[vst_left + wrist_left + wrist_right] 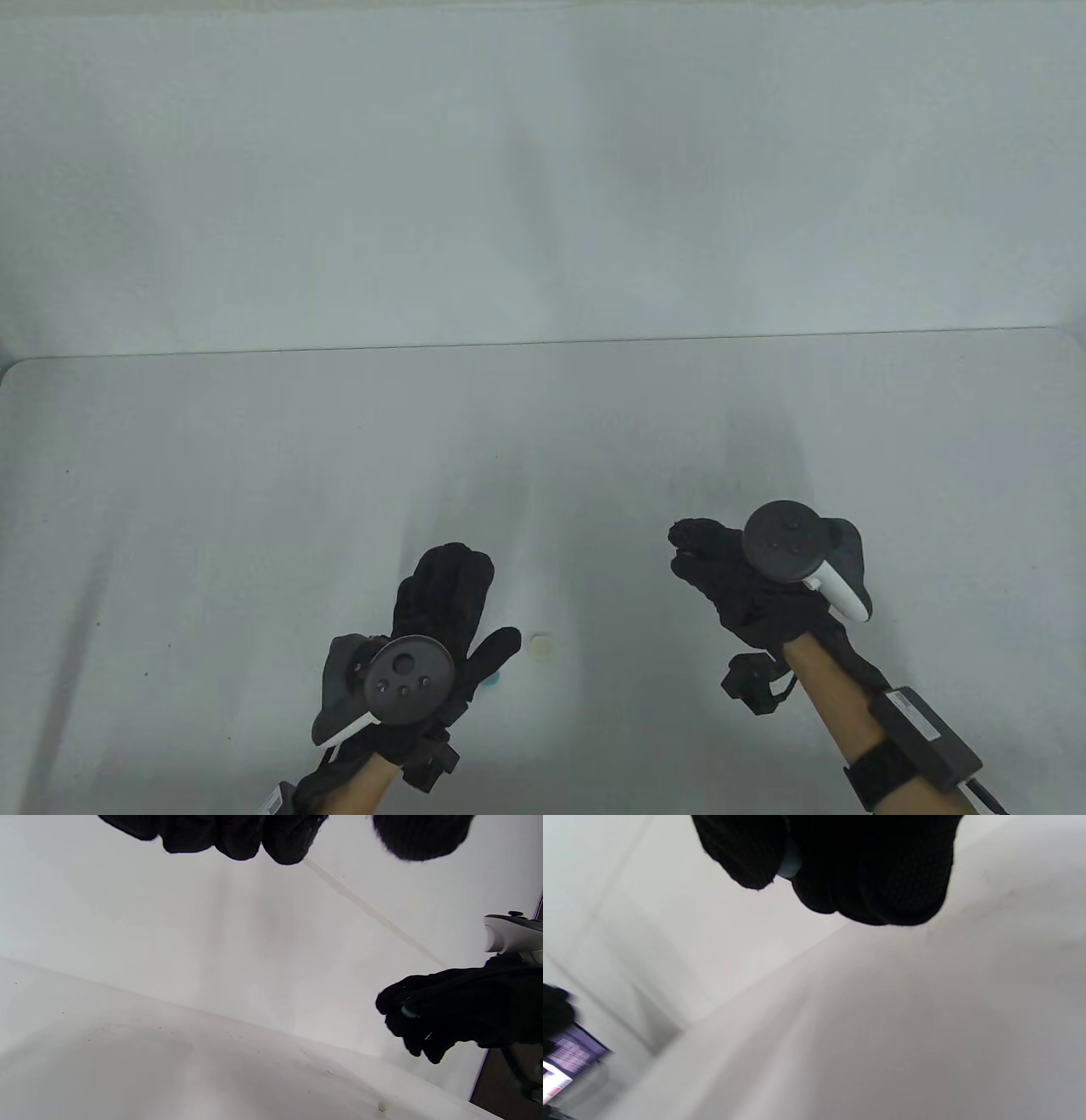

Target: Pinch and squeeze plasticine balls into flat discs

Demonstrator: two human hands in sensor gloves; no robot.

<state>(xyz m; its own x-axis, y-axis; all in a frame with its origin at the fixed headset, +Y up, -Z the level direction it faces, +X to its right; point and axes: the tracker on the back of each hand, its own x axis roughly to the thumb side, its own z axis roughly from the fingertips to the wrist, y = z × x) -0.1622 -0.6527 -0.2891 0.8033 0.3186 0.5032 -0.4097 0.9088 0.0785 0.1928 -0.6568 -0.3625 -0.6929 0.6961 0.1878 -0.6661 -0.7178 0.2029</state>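
Note:
My right hand (689,556) is raised over the table's right half and pinches a small teal plasticine piece. The piece is hidden in the table view but shows between thumb and fingers in the right wrist view (789,862) and the left wrist view (408,1012). My left hand (471,607) lies flat and open low over the table near the front, fingers stretched forward, thumb out to the right. A pale cream plasticine disc (540,647) lies on the table just right of that thumb. A blue piece (495,679) peeks out from under the thumb's base.
The white table (254,475) ends at a far edge against a white wall (543,170). A small pale lump (383,1106) sits on the table in the left wrist view. A lit screen (568,1056) shows at the right wrist view's lower left.

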